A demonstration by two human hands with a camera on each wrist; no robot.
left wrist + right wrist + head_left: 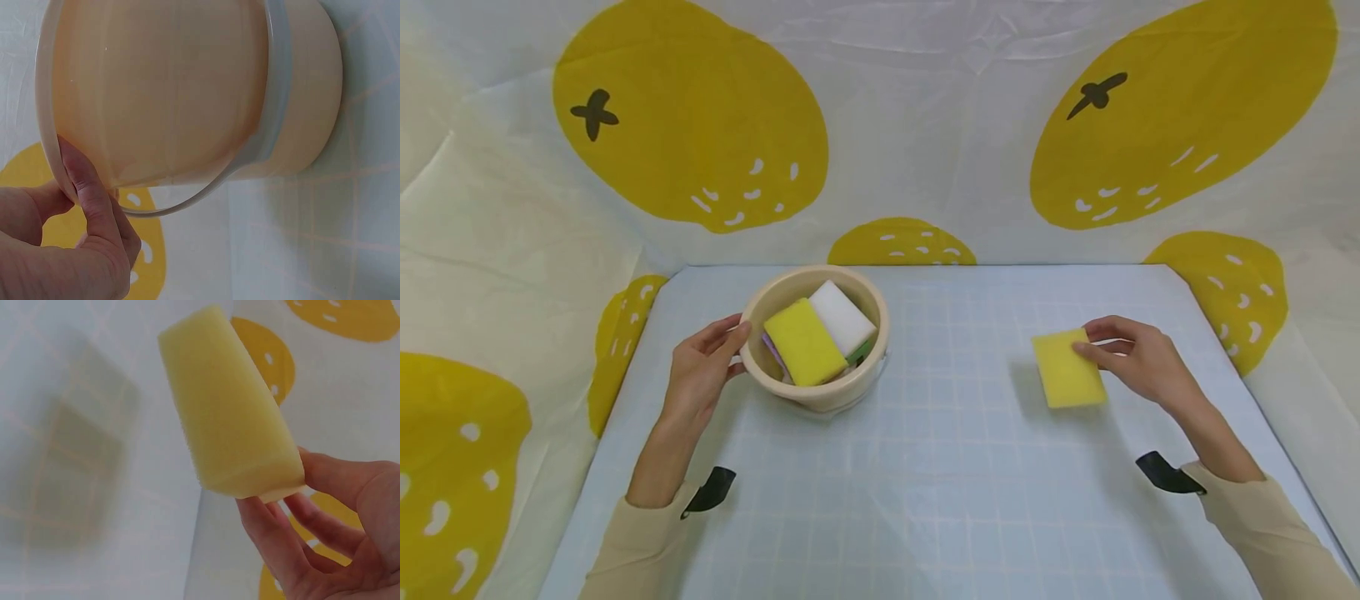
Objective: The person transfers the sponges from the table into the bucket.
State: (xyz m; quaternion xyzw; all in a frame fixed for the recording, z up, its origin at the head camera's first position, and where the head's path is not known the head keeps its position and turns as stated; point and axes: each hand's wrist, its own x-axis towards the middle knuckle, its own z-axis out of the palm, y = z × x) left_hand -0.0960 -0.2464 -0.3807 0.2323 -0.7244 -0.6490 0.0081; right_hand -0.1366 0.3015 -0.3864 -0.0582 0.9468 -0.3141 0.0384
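Observation:
A cream bucket [883, 333] stands at the back left, with a handle [181, 203] hanging down its side. My left hand [696, 367] pinches its rim at the left, the thumb on one side and fingers on the other in the left wrist view. Inside lie a yellow sponge [805, 342] on top, a white sponge [842, 318] with a green underside, and something purple [772, 352] mostly hidden under the yellow one. Over at the right, my right hand [1138, 358] holds another yellow sponge [1070, 371] by one end, above the cloth.
A pale blue checked cloth [940, 475] covers the table. White fabric printed with big yellow fruits [692, 108] hangs behind and along both sides. Shadows of the right hand and its sponge fall on the cloth.

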